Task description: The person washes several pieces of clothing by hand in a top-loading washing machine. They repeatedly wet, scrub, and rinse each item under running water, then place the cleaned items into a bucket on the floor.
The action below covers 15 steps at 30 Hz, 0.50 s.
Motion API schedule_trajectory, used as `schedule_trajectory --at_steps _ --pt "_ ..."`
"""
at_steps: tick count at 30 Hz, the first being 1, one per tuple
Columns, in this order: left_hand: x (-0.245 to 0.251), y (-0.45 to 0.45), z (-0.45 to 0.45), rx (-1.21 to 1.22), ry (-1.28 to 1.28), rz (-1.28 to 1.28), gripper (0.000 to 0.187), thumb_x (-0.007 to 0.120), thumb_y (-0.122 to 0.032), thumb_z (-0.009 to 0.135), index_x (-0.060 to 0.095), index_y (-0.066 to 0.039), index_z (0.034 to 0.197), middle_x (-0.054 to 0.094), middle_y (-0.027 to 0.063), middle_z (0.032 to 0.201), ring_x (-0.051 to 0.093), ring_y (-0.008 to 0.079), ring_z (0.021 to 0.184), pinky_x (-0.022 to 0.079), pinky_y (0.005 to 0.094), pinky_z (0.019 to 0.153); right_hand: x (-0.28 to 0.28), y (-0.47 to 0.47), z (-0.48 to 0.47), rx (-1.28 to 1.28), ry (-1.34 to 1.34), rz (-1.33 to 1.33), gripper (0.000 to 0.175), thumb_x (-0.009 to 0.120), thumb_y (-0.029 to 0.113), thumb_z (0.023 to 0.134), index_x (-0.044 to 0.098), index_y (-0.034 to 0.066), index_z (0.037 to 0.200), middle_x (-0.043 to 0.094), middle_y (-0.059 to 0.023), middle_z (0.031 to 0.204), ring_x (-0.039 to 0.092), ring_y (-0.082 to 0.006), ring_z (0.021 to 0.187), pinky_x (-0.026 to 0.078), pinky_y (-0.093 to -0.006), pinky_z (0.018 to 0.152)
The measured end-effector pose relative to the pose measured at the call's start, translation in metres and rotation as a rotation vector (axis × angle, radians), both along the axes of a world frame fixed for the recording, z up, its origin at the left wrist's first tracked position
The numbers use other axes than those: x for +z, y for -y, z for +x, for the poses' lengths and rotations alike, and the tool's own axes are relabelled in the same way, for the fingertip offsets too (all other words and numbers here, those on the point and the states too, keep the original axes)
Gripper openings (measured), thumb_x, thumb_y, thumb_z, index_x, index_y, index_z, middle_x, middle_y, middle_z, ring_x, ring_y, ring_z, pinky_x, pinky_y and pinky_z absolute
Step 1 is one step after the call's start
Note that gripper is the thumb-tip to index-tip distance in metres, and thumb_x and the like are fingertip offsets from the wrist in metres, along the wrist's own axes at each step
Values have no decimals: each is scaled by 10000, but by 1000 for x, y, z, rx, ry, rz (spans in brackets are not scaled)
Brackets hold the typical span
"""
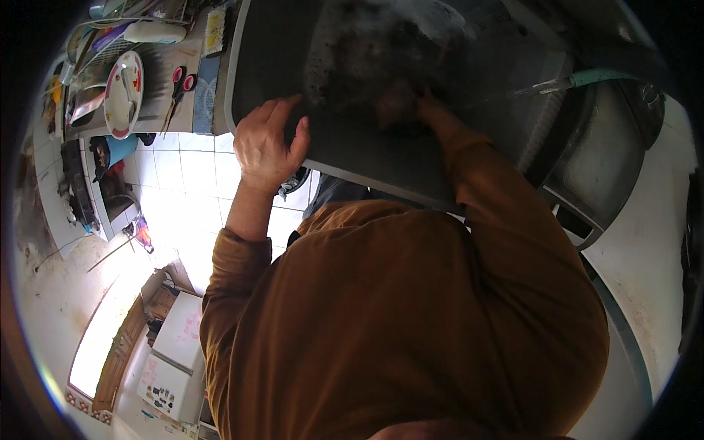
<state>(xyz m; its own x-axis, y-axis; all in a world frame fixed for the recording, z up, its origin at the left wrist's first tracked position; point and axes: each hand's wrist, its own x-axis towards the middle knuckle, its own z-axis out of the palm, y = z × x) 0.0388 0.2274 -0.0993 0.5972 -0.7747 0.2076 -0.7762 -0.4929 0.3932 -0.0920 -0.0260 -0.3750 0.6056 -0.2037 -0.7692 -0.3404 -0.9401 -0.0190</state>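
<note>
My left hand (269, 140) lies at the near left rim of a large dark grey tub (368, 181), palm down, fingers and thumb apart, holding nothing. My right hand (430, 105) reaches down inside the dark tub. Its fingers are lost in shadow, beside a blurred reddish-brown shape (395, 103), and I cannot tell whether they hold it. Whitish foam or cloudy water (434, 19) shows at the far side of the tub. A green hose (599, 76) comes in from the right, with what looks like a thin stream of water leaving its end.
Left of the tub, a counter holds pink-handled scissors (177, 93), an oval plate (124, 96) with a spoon and food scraps, a scrubbing brush (215, 30) and a wire dish rack (137, 23). A grey lid-like panel (602, 148) stands at the right. White floor tiles (192, 176) show below.
</note>
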Motion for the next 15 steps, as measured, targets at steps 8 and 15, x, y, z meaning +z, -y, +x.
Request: schedule_trajectory --at_steps 8,15 --pt "-1 -1 -3 32 32 -13 209 545 -184 713 594 -54 870 563 107 712 546 282 652 428 355 593 7 -10 -3 113 -45 34 451 588 138 731 481 30 1155 474 -180 1161 477 -281 1046 421 -374 844" --pt "-1 -4 -4 53 85 -69 207 552 -194 719 591 -34 844 582 123 745 556 304 693 437 366 622 49 -10 5 88 -35 94 494 615 157 715 471 43 1174 456 -182 1185 456 -274 1082 410 -368 865"
